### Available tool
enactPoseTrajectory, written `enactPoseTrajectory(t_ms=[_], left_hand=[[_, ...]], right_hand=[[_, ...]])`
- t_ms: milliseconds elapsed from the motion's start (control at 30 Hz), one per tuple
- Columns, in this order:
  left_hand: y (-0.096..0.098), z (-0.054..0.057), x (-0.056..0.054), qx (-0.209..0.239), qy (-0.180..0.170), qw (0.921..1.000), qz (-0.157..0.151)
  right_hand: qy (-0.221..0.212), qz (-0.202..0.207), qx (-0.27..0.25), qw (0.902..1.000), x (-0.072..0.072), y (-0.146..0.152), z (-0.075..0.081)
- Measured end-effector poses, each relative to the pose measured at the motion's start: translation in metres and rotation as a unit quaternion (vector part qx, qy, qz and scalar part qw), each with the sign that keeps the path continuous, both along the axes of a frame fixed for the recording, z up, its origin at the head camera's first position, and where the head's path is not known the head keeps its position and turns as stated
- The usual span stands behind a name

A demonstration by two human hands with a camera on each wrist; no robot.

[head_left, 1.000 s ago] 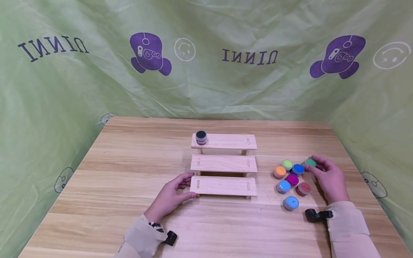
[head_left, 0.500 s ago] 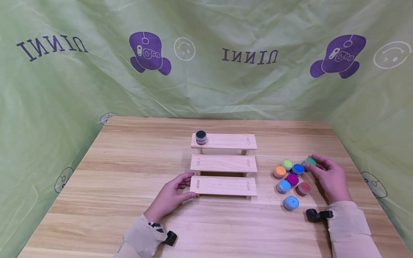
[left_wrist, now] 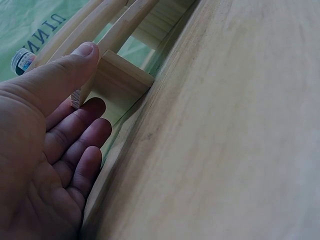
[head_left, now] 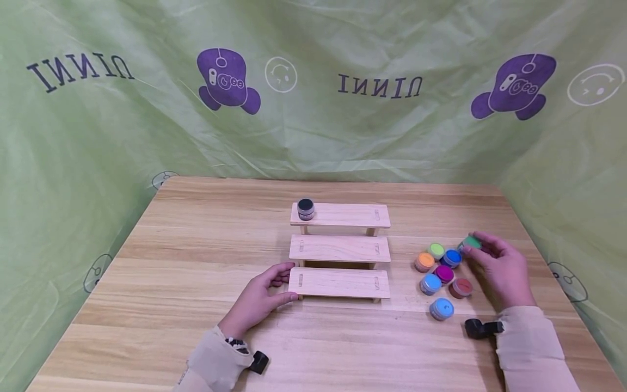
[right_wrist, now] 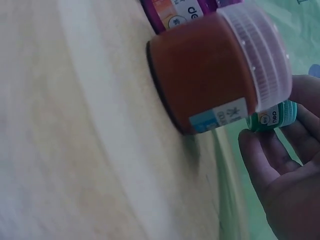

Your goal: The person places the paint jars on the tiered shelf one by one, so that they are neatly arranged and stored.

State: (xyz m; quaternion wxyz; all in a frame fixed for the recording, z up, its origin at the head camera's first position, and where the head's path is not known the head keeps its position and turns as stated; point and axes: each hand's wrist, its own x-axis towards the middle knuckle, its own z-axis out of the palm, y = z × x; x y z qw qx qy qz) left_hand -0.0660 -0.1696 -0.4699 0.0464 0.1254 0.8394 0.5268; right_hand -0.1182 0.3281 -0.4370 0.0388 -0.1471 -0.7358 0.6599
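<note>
My left hand [head_left: 259, 298] holds the left end of the front board [head_left: 339, 282] of a three-step wooden stand. In the left wrist view the thumb lies over the board's end, with the fingers curled beside and below it. On the right, my right hand [head_left: 502, 270] pinches a small green paint jar [head_left: 472, 243] between thumb and fingers. The right wrist view shows this green jar [right_wrist: 272, 116] partly behind a brown-red paint jar [right_wrist: 205, 70]. At the left end of the back board [head_left: 348, 215] stands a black paint jar [head_left: 306, 209].
Close to my right hand several paint jars stand grouped: light green [head_left: 436, 250], orange [head_left: 424, 262], dark blue [head_left: 452, 257], purple [head_left: 443, 274] and a light blue jar [head_left: 430, 283]. Another light blue jar [head_left: 442, 308] stands nearer. A green cloth [head_left: 313, 141] hangs round the wooden table [head_left: 196, 234].
The green jar has shifted slightly up and away in the head view, with my right hand moving along. My left hand and the stand have stayed put.
</note>
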Motion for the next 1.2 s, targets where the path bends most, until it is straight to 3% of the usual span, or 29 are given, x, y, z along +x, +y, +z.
enactPoseTrajectory(t_ms=[167, 267, 1200], left_hand=[[0.000, 0.000, 0.000, 0.003, -0.002, 1.0000, 0.000], [0.000, 0.000, 0.001, 0.004, -0.001, 1.0000, 0.001], [0.001, 0.000, 0.000, 0.006, -0.001, 1.0000, 0.004]], right_hand=[[-0.001, 0.007, 0.120, 0.9927, 0.002, -0.003, 0.009], [0.005, 0.011, 0.161, 0.9869, 0.003, -0.005, 0.014], [0.047, 0.009, 0.130, 0.9903, 0.009, -0.032, 0.043]])
